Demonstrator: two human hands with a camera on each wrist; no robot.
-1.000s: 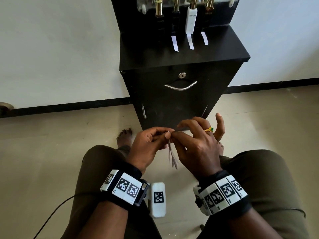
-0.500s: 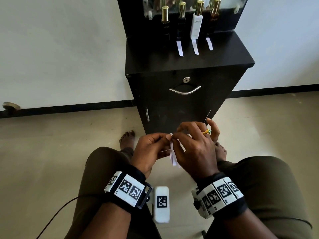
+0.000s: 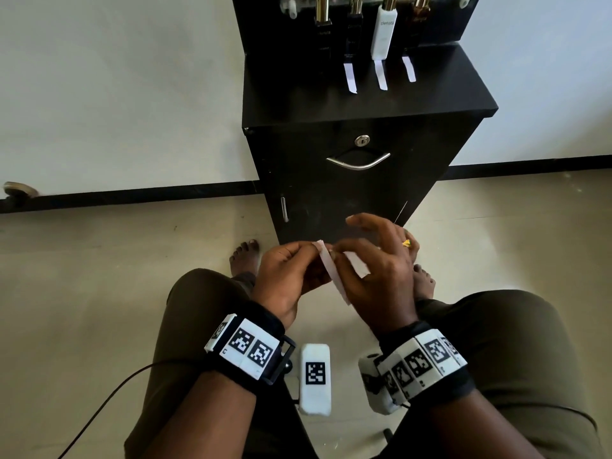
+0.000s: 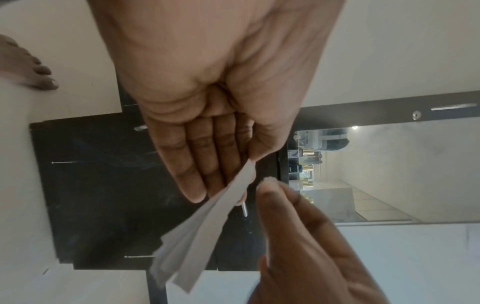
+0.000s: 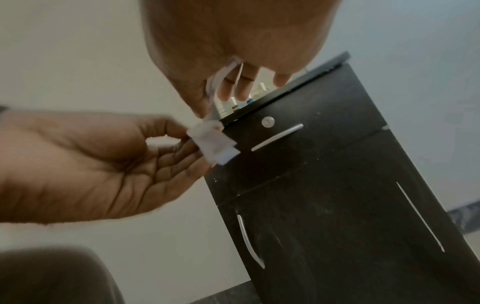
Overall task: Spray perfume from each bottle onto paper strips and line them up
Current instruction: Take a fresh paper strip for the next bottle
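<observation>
Low in front of the black cabinet point(image 3: 364, 104), my left hand point(image 3: 314, 250) pinches a small bundle of white paper strips point(image 3: 332, 276) at its top end. The bundle point(image 4: 205, 234) fans out below the thumb in the left wrist view. My right hand point(image 3: 334, 256) pinches a single strip point(image 3: 356, 264) beside the bundle, and that strip point(image 5: 214, 86) runs under its thumb. Several perfume bottles stand at the cabinet's back, among them a white one point(image 3: 384, 34) and a black one with a gold cap point(image 3: 323, 24). Three strips lie below bottles; the leftmost strip point(image 3: 350, 77) sits second from the left.
The cabinet has a drawer with a metal handle point(image 3: 359, 162) and a lock. My knees and bare feet point(image 3: 246, 256) frame the hands on a beige floor. A white tagged block point(image 3: 315, 379) lies between my legs. A cable trails at the lower left.
The strips, which hung edge-on a second ago, now show their flat faces and spread apart. My right hand has drawn one strip a little to the right of the bundle.
</observation>
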